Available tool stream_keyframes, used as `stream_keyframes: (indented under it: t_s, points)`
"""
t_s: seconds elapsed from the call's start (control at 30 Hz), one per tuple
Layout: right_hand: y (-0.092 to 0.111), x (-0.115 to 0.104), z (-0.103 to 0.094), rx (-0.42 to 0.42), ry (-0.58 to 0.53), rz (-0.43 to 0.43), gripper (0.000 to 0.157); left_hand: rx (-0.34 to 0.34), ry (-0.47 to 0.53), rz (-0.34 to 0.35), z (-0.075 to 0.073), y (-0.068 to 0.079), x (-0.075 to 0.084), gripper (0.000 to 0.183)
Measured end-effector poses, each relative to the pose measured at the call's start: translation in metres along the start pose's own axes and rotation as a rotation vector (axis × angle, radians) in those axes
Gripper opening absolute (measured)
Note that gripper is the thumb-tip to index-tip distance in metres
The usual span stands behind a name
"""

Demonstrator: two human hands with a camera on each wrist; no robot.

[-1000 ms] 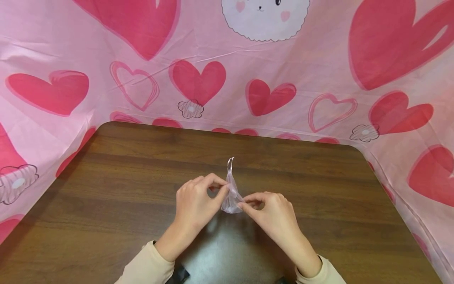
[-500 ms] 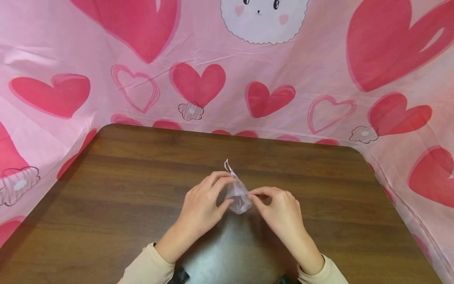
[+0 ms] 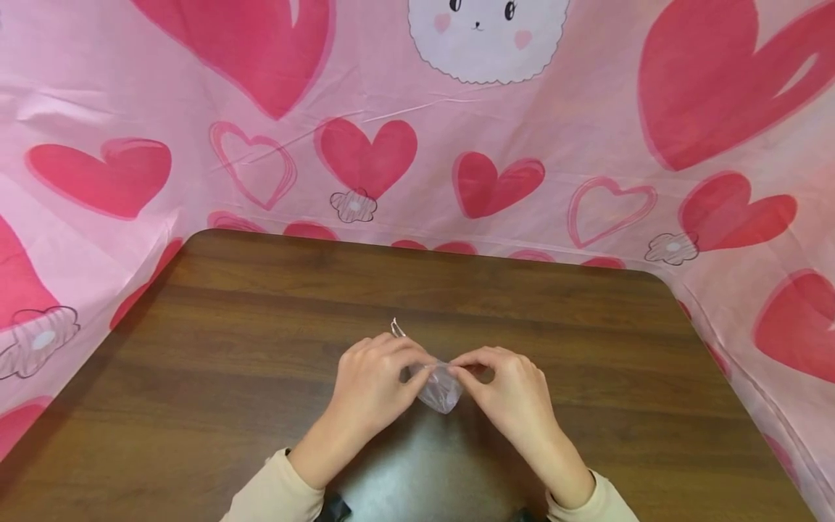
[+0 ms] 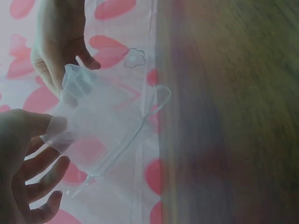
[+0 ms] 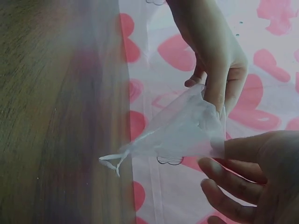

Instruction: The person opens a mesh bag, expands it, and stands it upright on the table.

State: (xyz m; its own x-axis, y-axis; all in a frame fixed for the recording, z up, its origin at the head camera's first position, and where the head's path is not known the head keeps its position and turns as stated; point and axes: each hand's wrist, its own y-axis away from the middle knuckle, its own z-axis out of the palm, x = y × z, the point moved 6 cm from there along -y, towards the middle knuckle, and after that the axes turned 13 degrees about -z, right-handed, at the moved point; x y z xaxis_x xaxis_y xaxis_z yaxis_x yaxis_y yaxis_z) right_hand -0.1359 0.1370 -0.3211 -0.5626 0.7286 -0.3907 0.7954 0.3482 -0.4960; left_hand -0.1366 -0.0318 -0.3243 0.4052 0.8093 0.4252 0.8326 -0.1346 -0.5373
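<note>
A small sheer whitish drawstring pouch (image 3: 442, 394) is held up over the table between both hands. My left hand (image 3: 373, 380) pinches one side of it between thumb and fingers. On the opposite side my right hand (image 3: 512, 380) pinches the edge. White drawstring loops (image 3: 396, 328) stick out beyond the left fingers in the head view. Seen from the left wrist, the pouch (image 4: 105, 109) spreads thin and see-through, with its cord running along the far edge. In the right wrist view the pouch (image 5: 182, 123) narrows toward the looped cord (image 5: 112, 161).
The brown wood-grain table (image 3: 261, 290) extends around the hands. A pink cloth with red hearts (image 3: 499, 181) hangs behind it and along both sides. Dark objects (image 3: 334, 507) show near the sleeves at the bottom edge.
The pouch has tipped from upright, its cord end swinging left and down toward me. My left fingers opened, then pinched it again; my right hand shifted slightly right and keeps its pinch.
</note>
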Motion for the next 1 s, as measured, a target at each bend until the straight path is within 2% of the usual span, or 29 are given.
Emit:
stream_keyframes:
  t_s: [0.17,0.43,0.67,0.8,0.9,1.0]
  points:
    - [0.001,0.0,0.0,-0.038,-0.041,0.038,0.012,0.032,0.009,-0.032,-0.002,-0.002,0.0,0.009]
    - [0.005,-0.003,0.004,-0.11,-0.058,0.099,0.023,0.091,0.031,-0.066,-0.008,0.0,-0.002,0.015]
    - [0.005,-0.001,0.005,-0.141,0.002,0.127,0.009,0.077,0.041,-0.089,-0.007,0.001,-0.005,0.017]
    - [0.003,-0.002,0.003,-0.095,0.06,0.078,0.01,0.048,0.016,-0.106,-0.004,0.001,-0.006,0.021]
    - [0.002,-0.005,-0.001,-0.011,0.115,-0.008,0.013,0.013,-0.007,-0.116,-0.002,0.001,-0.005,0.022]
    - [0.002,-0.007,-0.006,0.075,0.153,-0.078,0.018,-0.021,-0.021,-0.127,0.001,0.001,-0.005,0.015]
